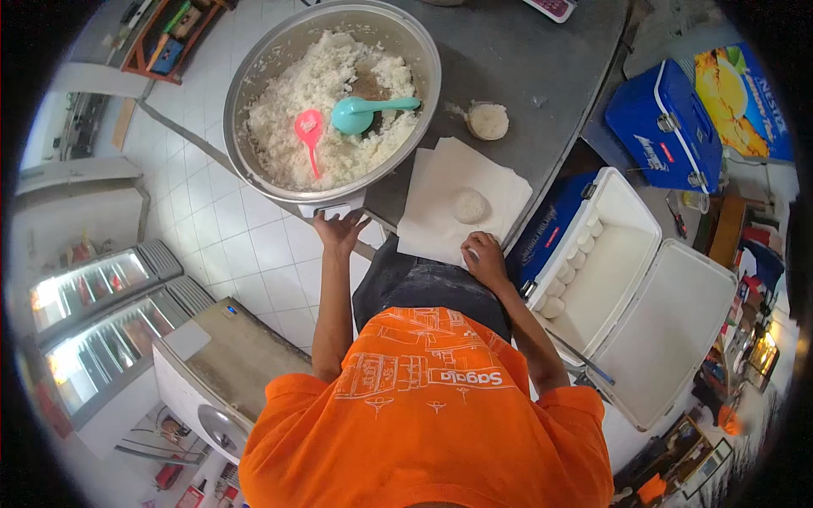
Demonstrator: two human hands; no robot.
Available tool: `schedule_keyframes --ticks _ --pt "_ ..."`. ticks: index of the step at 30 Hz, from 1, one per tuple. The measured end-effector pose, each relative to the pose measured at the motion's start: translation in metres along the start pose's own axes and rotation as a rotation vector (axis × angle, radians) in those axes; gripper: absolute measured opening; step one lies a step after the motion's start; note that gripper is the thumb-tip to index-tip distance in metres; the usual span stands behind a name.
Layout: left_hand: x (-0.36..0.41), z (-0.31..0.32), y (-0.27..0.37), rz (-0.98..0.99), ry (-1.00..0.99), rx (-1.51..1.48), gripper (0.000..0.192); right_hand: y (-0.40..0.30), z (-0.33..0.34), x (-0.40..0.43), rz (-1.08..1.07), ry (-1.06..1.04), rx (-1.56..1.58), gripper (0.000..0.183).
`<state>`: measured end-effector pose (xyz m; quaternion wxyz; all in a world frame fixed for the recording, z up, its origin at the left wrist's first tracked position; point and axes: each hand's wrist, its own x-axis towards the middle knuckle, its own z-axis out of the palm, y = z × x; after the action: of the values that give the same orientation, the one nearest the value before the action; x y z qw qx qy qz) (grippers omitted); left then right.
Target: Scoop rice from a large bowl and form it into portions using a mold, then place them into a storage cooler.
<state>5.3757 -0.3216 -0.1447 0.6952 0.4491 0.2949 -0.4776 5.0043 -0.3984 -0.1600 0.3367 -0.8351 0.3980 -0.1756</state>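
My left hand [341, 232] is at the table's near edge, just below the big metal pot, with its fingers apart and nothing seen in them. At the near edge of a stack of white paper sheets [429, 209] is my right hand [485, 257], its fingers curled; whether they pinch the paper is hidden. A round mound of white rice [470, 206] sits on the top sheet. Cooked rice [286, 120] partly fills the pot [236, 149]. A pink spoon [309, 130] and a turquoise scoop [356, 115] lie on that rice. Beyond the paper stands a small rice-filled cup [488, 121].
An open cooler box [629, 254] is to the right of the grey table [527, 57], with several white wrapped bundles [566, 273] along one inner wall. Farther back stands a closed blue cooler [664, 130]. A chest-like appliance [244, 355] and lit glass-door fridges [95, 343] are at left.
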Motion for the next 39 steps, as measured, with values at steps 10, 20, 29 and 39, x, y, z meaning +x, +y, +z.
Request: schedule_keyframes --ticks 10,20,29,39 --pt "0.014 -0.045 -0.042 0.076 -0.246 -0.220 0.081 0.007 0.003 0.006 0.005 0.001 -0.026 0.010" --pt "0.016 -0.012 -0.051 0.091 -0.095 0.263 0.084 0.000 -0.007 -0.013 -0.118 -0.182 -0.229 0.056" --pt "-0.065 0.033 -0.111 0.975 -0.870 1.521 0.023 0.016 0.006 -0.027 -0.196 -0.130 -0.282 0.029" --pt "-0.032 0.011 -0.113 0.931 -1.261 2.110 0.039 -0.004 0.003 -0.019 -0.111 -0.020 -0.197 0.026"
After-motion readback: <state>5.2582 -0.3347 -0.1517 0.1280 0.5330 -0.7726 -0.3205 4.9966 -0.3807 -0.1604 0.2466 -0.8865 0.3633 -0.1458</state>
